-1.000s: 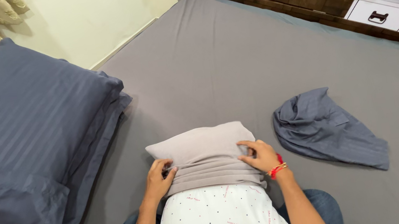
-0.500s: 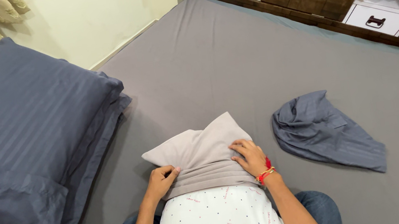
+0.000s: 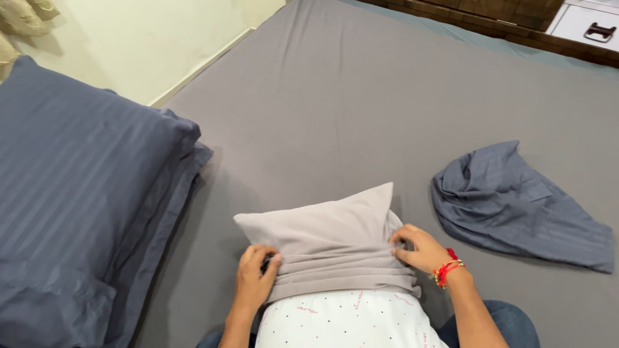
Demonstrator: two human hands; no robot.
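Grey cover [image 3: 318, 226] is bunched over white dotted pillow [image 3: 348, 342], held upright against lap at near edge of bed [image 3: 364, 99]. Left hand [image 3: 254, 278] and right hand [image 3: 424, 251], fingers clenched on the gathered folds at each side. Judged: cover is approx. half on; best pulled evenly w/ both sides level, corners seated first, folds fed down bit by bit. Blue cloth [image 3: 518, 207] lies apart to the right; blue pillows [image 3: 44, 224] stacked at left.

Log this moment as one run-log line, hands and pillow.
left hand: gripping grey pillowcase | right hand: gripping its other side | dotted pillow: partly covered | bed: underneath
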